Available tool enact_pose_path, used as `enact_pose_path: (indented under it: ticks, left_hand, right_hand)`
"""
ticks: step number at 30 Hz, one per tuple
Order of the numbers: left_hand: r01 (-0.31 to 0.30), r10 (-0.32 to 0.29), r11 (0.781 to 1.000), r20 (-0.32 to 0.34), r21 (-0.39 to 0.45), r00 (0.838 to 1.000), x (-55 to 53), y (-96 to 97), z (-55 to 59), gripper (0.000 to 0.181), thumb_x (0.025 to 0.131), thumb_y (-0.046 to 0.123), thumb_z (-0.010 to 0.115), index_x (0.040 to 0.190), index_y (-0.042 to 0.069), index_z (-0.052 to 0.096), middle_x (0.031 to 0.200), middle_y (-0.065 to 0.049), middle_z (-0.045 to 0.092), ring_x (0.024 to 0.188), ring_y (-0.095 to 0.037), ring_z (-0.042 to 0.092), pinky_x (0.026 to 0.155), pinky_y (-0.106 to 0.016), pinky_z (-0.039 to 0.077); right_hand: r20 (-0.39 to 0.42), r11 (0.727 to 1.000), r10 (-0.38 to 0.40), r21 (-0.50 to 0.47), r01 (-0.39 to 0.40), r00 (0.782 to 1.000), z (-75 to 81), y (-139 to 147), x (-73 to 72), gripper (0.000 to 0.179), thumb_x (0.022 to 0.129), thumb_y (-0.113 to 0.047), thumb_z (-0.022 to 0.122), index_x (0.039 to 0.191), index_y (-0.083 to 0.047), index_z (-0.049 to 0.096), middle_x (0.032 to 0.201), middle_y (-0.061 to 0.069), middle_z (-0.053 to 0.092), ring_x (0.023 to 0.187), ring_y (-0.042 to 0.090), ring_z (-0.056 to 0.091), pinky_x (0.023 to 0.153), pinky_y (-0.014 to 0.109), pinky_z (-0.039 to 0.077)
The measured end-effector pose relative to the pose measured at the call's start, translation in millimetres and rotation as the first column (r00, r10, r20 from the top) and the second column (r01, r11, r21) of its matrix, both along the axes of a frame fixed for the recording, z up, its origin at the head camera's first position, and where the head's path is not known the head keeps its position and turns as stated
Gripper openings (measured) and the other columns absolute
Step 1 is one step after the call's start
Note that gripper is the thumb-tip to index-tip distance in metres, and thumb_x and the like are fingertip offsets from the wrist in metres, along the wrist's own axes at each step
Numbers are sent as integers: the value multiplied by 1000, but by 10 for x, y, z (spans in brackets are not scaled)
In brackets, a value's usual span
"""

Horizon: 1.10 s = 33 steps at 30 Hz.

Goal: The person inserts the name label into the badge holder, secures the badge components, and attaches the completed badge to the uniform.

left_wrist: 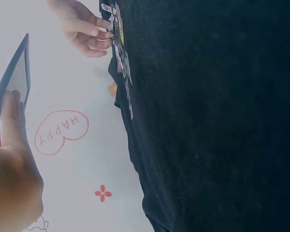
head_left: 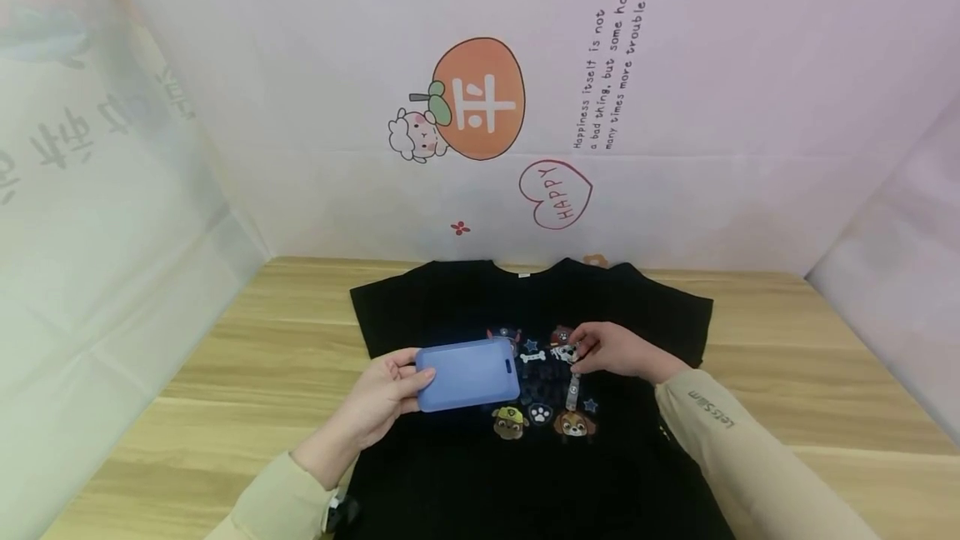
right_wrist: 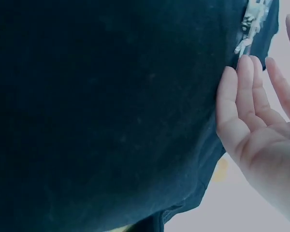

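Note:
My left hand (head_left: 386,394) grips the left end of a flat blue card holder (head_left: 468,373), thumb on its face. A small dark slot shows at the holder's right end, and the holder is tilted above the shirt. Below lies a black T-shirt (head_left: 540,482) printed with cartoon dogs, stars and a bone. My right hand (head_left: 618,350) is over the right part of the print, fingertips down at the shirt and thumb apart in the right wrist view (right_wrist: 266,111). A narrow grey strap (head_left: 573,392) lies just below these fingertips; whether they touch it I cannot tell.
The shirt lies on a wood-grain table (head_left: 247,357). A white printed cloth (head_left: 337,190) hangs behind the table, with pale cloth at both sides. A dark object (head_left: 343,513) sits by the left sleeve.

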State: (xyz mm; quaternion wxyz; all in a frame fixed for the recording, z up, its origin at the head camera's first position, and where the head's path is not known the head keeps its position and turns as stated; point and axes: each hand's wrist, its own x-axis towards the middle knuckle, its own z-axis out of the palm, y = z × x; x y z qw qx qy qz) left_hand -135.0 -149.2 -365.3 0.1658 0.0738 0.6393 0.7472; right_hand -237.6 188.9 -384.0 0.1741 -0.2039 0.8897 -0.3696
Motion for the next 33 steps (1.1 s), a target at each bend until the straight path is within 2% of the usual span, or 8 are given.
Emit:
enact_pose_path:
  ticks: [16, 22, 30, 33]
  left_hand:
    - [6, -6, 1000, -5, 28, 1000, -31, 83, 20, 42, 95, 3, 52, 130, -15, 38, 102, -5, 70, 87, -11, 69, 79, -30, 56]
    - [19, -19, 1000, -6, 14, 1000, -27, 97, 14, 41, 96, 4, 52, 129, -15, 39, 100, -4, 71, 85, -10, 69, 79, -30, 56]
    - [43, -42, 998, -17, 36, 999, -29, 121, 3, 43, 96, 6, 54, 129, -16, 39, 101, -3, 71, 86, -9, 68, 80, -29, 56]
    - [43, -42, 998, -14, 39, 999, -29, 136, 4, 42, 96, 6, 53, 129, -16, 39, 103, -6, 71, 86, -10, 69, 80, -30, 56]
  right_hand:
    - [47, 1000, 8, 24, -9, 999, -58, -55, -21, 34, 77, -2, 74, 107, 3, 59, 86, 9, 57, 76, 17, 51, 67, 29, 48]
    - [2, 996, -17, 89, 17, 1000, -101, -76, -6, 29, 77, -6, 76, 102, -3, 62, 84, 4, 59, 76, 16, 53, 67, 30, 48]
    - [-75, 991, 6, 131, 4, 997, -130, -91, 51, 26, 78, -7, 76, 101, -2, 67, 98, 6, 67, 83, 15, 61, 72, 33, 55]
    - [-90, 992, 12, 128, 0, 996, -129, -90, 52, 24, 78, -7, 76, 100, -2, 67, 98, 7, 66, 82, 15, 62, 71, 33, 55]
